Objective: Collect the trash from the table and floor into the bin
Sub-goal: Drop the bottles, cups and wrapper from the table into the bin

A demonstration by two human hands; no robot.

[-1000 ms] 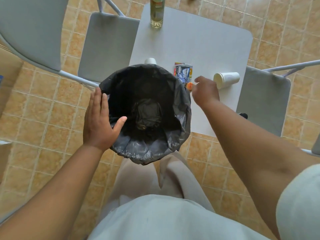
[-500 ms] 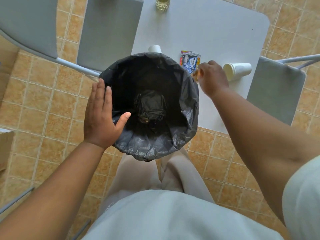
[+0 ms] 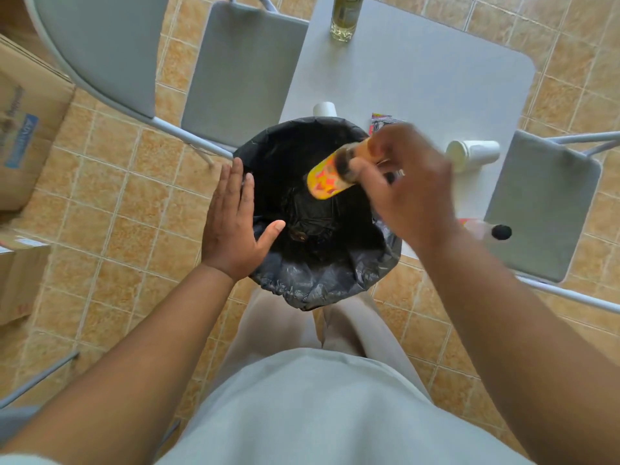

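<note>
A bin lined with a black bag (image 3: 322, 280) stands between my legs and the white table (image 3: 419, 72). My left hand (image 3: 231, 223) rests flat against the bin's left rim, fingers straight. My right hand (image 3: 406, 186) grips a small orange and yellow bottle (image 3: 330, 177) and holds it over the bin's opening; the hand is blurred. On the table lie a tipped white paper cup (image 3: 473, 152), another white cup (image 3: 324, 109) behind the bin, and a wrapper (image 3: 382, 118) mostly hidden by my right hand.
A glass bottle (image 3: 344, 18) stands at the table's far edge. Grey folding chairs stand at the left (image 3: 241, 68) and right (image 3: 543, 203). A black-capped bottle (image 3: 493, 231) lies near the right chair. Cardboard boxes (image 3: 23, 135) sit on the tiled floor at left.
My right hand has lifted the small orange bottle off the table and swung it left over the bin's opening. My left hand has stayed on the bin's rim.
</note>
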